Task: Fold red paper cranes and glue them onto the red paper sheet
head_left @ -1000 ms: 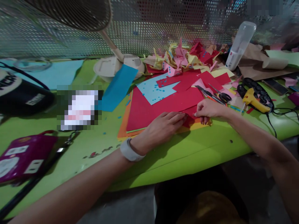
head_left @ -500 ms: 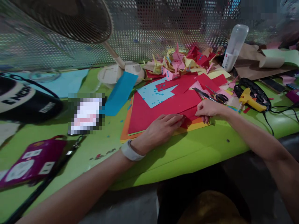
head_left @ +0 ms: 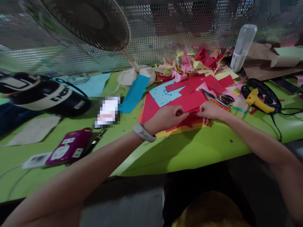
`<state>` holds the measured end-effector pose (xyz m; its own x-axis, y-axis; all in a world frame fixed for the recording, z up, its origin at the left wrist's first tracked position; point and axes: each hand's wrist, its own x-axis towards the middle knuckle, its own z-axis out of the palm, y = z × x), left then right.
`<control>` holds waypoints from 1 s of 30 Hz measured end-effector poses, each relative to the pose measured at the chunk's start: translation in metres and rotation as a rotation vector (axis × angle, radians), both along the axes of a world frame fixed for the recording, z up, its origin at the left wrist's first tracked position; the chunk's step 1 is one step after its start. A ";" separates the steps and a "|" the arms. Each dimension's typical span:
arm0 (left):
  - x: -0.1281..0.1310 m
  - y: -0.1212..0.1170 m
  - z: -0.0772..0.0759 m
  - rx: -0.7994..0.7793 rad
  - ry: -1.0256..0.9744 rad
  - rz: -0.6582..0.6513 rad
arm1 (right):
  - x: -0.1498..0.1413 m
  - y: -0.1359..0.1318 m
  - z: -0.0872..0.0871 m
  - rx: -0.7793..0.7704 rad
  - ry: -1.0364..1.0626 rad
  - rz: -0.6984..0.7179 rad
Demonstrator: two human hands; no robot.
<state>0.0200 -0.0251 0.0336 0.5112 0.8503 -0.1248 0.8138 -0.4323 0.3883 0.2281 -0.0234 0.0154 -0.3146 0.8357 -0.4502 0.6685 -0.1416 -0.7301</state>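
Observation:
Both hands are at the near edge of a stack of coloured paper. My left hand (head_left: 164,119), a pale band on its wrist, is closed with thumb and forefinger pinched at a piece of red paper (head_left: 192,112). At that piece's right end, the curled fingers of my right hand (head_left: 208,111) grip it. Beneath lie a larger red sheet (head_left: 151,110) and a yellow sheet (head_left: 169,132). A light blue sheet (head_left: 157,94) with small blue dots rests on top, behind my left hand. Just beyond my right hand are an orange-edged cutter knife (head_left: 220,102) and scissors (head_left: 227,99).
A yellow glue gun (head_left: 254,100) lies on a black tray (head_left: 272,94) at right. Folded paper pieces (head_left: 187,64) are heaped behind, beside a clear bottle (head_left: 243,47). A fan (head_left: 94,25), blue strip (head_left: 136,93), phone (head_left: 107,112), purple pouch (head_left: 71,146) and black flask (head_left: 54,97) occupy the left.
My left hand has risen from lying flat on the red paper and now pinches at its edge. My right hand keeps its grip. The view has swung left, so the table's things appear farther right.

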 end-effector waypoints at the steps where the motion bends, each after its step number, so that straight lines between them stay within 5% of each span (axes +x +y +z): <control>1: 0.005 0.003 0.002 -0.208 0.015 0.034 | 0.000 0.000 0.001 0.004 -0.001 -0.001; 3: 0.013 0.010 0.000 -0.532 -0.042 0.080 | 0.000 -0.001 0.002 0.020 -0.004 -0.003; 5: 0.016 0.017 -0.005 -0.652 -0.113 0.108 | -0.001 -0.001 0.002 0.036 -0.010 0.005; 11: 0.009 0.028 -0.017 -0.703 -0.161 0.118 | -0.002 0.000 0.001 0.047 -0.028 0.015; 19: -0.001 0.023 -0.014 -0.684 -0.182 0.090 | 0.000 -0.002 0.001 0.056 -0.022 0.014; 22: -0.011 0.013 -0.011 -0.511 -0.290 0.115 | -0.001 -0.003 0.003 0.034 -0.017 -0.001; 25: -0.028 0.004 -0.015 -0.038 -0.405 0.107 | -0.001 -0.005 0.004 0.018 -0.013 -0.019; 27: -0.038 0.001 -0.023 0.159 -0.321 -0.078 | -0.001 -0.006 0.005 0.022 0.004 -0.020; 30: -0.047 -0.002 -0.039 0.166 -0.087 -0.331 | 0.000 -0.008 0.008 -0.009 0.022 -0.013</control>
